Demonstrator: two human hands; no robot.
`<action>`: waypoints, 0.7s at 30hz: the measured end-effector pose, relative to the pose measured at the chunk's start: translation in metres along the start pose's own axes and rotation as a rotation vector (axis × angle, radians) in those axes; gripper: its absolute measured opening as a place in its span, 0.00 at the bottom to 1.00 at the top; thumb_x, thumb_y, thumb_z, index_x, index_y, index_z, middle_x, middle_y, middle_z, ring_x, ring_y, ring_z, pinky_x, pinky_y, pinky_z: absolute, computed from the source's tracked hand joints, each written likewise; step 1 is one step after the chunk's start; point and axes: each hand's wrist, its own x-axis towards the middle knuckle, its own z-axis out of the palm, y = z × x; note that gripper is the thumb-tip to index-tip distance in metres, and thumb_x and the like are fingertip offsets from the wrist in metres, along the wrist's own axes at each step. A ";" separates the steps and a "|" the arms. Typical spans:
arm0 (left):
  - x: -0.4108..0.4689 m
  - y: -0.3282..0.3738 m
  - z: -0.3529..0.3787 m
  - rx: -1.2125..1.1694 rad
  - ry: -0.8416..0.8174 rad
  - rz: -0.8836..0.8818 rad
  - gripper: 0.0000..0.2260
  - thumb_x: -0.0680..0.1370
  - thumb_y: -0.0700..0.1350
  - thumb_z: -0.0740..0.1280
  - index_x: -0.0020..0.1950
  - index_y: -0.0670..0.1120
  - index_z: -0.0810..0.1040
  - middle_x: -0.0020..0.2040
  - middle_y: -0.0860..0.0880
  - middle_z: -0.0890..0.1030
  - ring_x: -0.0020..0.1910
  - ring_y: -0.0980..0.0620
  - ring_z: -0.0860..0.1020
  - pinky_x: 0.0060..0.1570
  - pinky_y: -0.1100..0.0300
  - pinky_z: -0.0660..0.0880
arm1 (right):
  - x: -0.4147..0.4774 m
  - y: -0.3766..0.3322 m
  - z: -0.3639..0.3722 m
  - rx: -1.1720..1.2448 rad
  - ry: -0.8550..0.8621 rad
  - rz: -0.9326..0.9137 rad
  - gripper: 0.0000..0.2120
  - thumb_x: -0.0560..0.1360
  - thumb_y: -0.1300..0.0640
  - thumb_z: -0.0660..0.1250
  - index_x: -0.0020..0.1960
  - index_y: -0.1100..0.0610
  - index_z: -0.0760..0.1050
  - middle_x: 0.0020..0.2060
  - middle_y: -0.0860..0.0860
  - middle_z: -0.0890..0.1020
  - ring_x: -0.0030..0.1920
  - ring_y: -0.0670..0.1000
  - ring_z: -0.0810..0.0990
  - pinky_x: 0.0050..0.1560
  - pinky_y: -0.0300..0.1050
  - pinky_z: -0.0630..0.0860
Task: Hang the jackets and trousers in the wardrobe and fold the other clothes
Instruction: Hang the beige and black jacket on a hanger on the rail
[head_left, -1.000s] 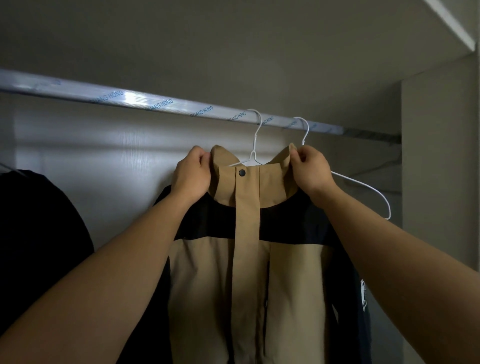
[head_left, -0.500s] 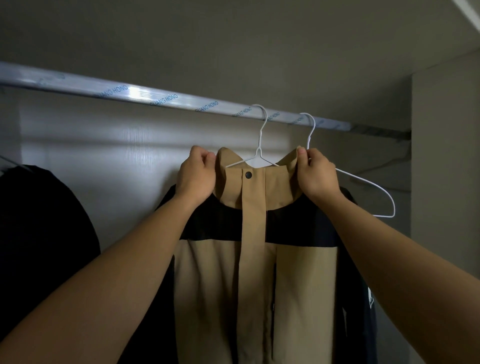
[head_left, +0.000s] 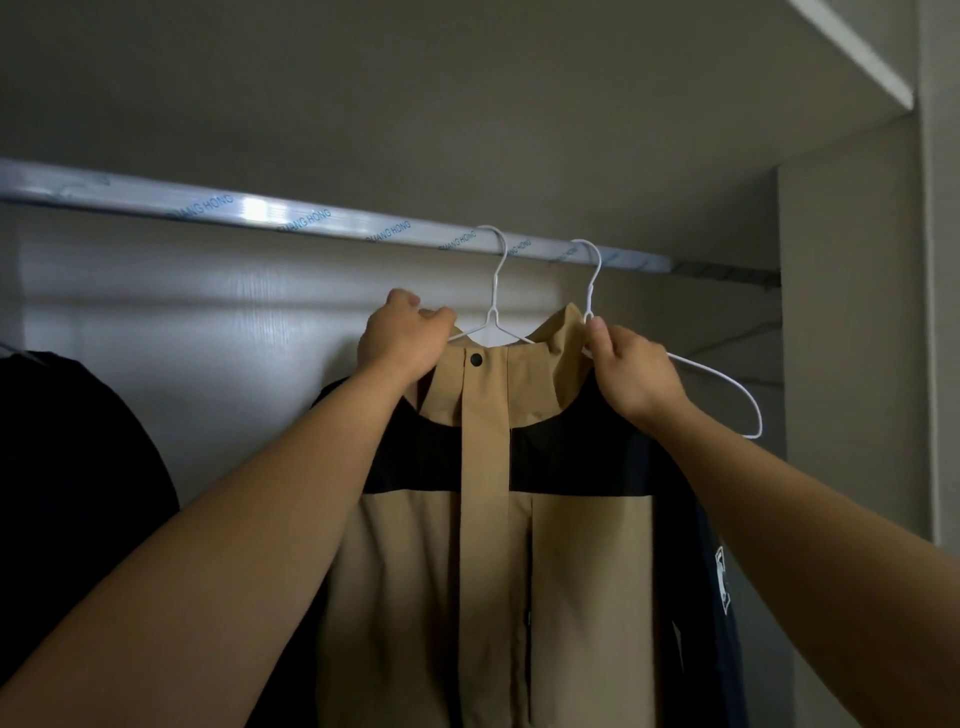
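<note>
Rail (head_left: 311, 221) in dim wardrobe (head_left: 208, 322) holds jacket (head_left: 483, 571) on hanger (head_left: 496, 291); left hand (head_left: 400, 343), right hand (head_left: 636, 374) grip collar (head_left: 550, 358).

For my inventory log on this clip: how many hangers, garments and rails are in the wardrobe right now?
White wire hangers: 2
Garments: 2, a tan-and-black jacket and a black garment at left
Silver metal rail: 1
Total: 5

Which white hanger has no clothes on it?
The right-hand hanger, next to the right hand: its wire is bare. The other hanger carries the tan and black jacket.
</note>
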 end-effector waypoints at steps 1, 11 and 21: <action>0.000 0.001 -0.002 -0.053 -0.059 -0.042 0.18 0.74 0.55 0.66 0.56 0.45 0.82 0.51 0.47 0.83 0.51 0.45 0.81 0.54 0.48 0.79 | 0.003 -0.008 -0.001 0.052 -0.024 0.033 0.30 0.81 0.33 0.47 0.43 0.53 0.77 0.39 0.49 0.80 0.40 0.51 0.78 0.39 0.48 0.71; 0.011 0.004 -0.011 -0.146 0.217 -0.174 0.12 0.80 0.41 0.62 0.58 0.42 0.82 0.57 0.41 0.82 0.56 0.39 0.80 0.58 0.48 0.80 | 0.028 -0.031 0.009 0.535 0.085 0.234 0.16 0.84 0.51 0.59 0.40 0.53 0.73 0.35 0.48 0.76 0.36 0.46 0.73 0.34 0.42 0.68; 0.006 0.000 -0.015 -0.324 0.265 -0.253 0.15 0.81 0.38 0.57 0.63 0.41 0.78 0.61 0.41 0.80 0.52 0.42 0.78 0.50 0.56 0.76 | 0.013 -0.033 0.009 0.523 0.145 0.168 0.14 0.85 0.51 0.57 0.41 0.52 0.70 0.36 0.47 0.74 0.37 0.46 0.71 0.36 0.43 0.67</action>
